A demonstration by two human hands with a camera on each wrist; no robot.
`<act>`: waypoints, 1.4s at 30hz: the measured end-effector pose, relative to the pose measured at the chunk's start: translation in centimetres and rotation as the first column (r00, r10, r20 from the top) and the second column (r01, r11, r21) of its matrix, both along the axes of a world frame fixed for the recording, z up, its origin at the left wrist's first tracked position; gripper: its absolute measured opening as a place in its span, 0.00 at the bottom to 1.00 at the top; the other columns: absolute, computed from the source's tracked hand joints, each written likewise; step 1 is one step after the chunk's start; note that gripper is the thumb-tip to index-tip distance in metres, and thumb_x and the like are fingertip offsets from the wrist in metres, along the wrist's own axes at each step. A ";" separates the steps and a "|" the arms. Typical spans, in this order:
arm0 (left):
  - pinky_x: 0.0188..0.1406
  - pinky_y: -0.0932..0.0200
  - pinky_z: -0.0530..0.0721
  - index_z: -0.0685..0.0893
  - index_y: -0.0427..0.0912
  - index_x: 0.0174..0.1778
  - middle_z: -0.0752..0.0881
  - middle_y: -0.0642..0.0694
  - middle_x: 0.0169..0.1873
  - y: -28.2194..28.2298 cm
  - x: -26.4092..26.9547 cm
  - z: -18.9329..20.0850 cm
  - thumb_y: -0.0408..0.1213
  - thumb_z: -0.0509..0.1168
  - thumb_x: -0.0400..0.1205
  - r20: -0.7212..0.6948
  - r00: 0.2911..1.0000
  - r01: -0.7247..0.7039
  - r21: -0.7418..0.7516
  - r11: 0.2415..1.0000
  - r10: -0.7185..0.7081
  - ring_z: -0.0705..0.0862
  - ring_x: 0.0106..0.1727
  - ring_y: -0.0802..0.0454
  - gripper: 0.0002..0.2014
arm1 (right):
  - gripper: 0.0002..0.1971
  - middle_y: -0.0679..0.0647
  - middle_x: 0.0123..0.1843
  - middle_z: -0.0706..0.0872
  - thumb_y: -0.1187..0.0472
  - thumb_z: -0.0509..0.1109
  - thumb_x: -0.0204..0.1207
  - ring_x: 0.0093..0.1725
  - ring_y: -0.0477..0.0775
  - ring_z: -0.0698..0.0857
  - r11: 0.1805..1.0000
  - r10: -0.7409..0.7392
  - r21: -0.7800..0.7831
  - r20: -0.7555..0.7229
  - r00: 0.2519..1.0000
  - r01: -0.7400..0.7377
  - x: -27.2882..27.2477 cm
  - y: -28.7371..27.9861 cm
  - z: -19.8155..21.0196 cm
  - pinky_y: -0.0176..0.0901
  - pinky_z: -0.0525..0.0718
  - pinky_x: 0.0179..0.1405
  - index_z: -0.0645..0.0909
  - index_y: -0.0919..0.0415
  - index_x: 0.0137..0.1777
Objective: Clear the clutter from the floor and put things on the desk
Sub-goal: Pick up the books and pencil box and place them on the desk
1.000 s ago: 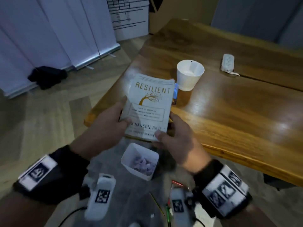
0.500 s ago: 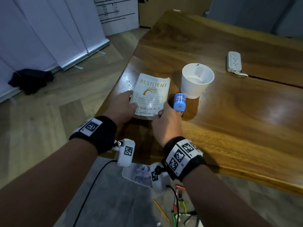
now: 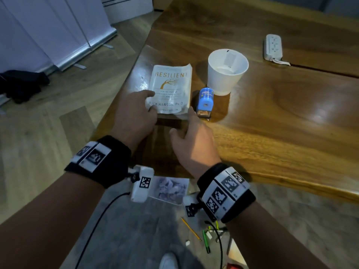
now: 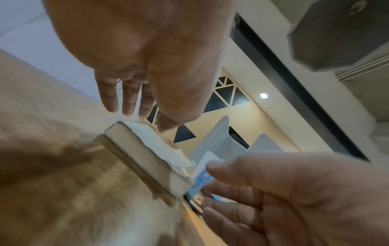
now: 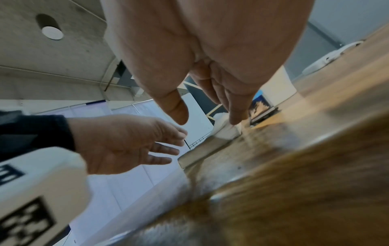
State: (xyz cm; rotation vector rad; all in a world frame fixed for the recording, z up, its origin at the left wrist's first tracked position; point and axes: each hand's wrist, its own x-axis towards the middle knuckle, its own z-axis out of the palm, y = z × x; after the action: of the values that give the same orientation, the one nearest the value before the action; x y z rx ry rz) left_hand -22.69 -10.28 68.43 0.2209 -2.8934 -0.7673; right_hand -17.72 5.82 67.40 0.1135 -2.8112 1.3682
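A white paperback book (image 3: 172, 84) lies flat on the wooden desk (image 3: 272, 117) near its left edge. My left hand (image 3: 142, 102) hovers at the book's near left corner, fingers straight, fingertips on or just above the cover. My right hand (image 3: 186, 125) is open too, index fingertip at the near right corner. In the left wrist view the left fingers (image 4: 128, 103) spread loosely over the book (image 4: 147, 149). In the right wrist view the right hand (image 5: 210, 116) holds nothing beside the book (image 5: 206, 146).
A blue pencil sharpener (image 3: 205, 101) and a white cup (image 3: 227, 71) stand just right of the book. A white power strip (image 3: 273, 46) lies farther back. On the floor are a white tray (image 3: 169, 188), a pencil (image 3: 191, 229), green pens (image 3: 206, 239) and a black cloth (image 3: 21, 84).
A second ago both hands held the book in the air at the desk edge. It was laid on the desk, and both hands have now let go and straightened their fingers.
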 end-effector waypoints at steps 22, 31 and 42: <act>0.38 0.54 0.77 0.85 0.49 0.48 0.81 0.53 0.33 25.7 27.7 -23.8 0.44 0.65 0.84 0.239 0.592 0.719 0.277 0.638 -0.770 0.79 0.36 0.54 0.06 | 0.07 0.44 0.46 0.91 0.63 0.73 0.80 0.43 0.37 0.88 0.850 -0.501 0.074 0.419 0.757 0.522 34.6 30.0 -24.1 0.36 0.88 0.46 0.87 0.54 0.56; 0.48 0.49 0.85 0.82 0.44 0.53 0.88 0.43 0.43 33.4 30.3 -44.7 0.44 0.70 0.80 0.629 0.460 0.628 0.270 0.730 -0.627 0.90 0.51 0.36 0.10 | 0.11 0.52 0.49 0.93 0.55 0.73 0.80 0.52 0.57 0.91 0.829 -0.532 0.240 0.615 0.582 0.505 38.4 37.7 -44.2 0.39 0.82 0.50 0.87 0.54 0.60; 0.58 0.53 0.79 0.82 0.40 0.67 0.88 0.39 0.64 38.0 31.4 -62.3 0.55 0.70 0.81 0.849 0.180 0.677 0.260 0.688 -0.498 0.85 0.68 0.38 0.26 | 0.21 0.60 0.64 0.88 0.53 0.69 0.83 0.62 0.65 0.87 0.879 -0.430 0.275 0.810 0.399 0.389 38.2 40.1 -59.1 0.46 0.83 0.56 0.79 0.55 0.75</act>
State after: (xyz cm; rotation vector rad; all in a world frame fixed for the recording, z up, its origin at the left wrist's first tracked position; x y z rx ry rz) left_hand 8.68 27.67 6.15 -0.9534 -4.1215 -0.5000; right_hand 20.44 45.92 8.31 -1.6305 -3.1176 1.4657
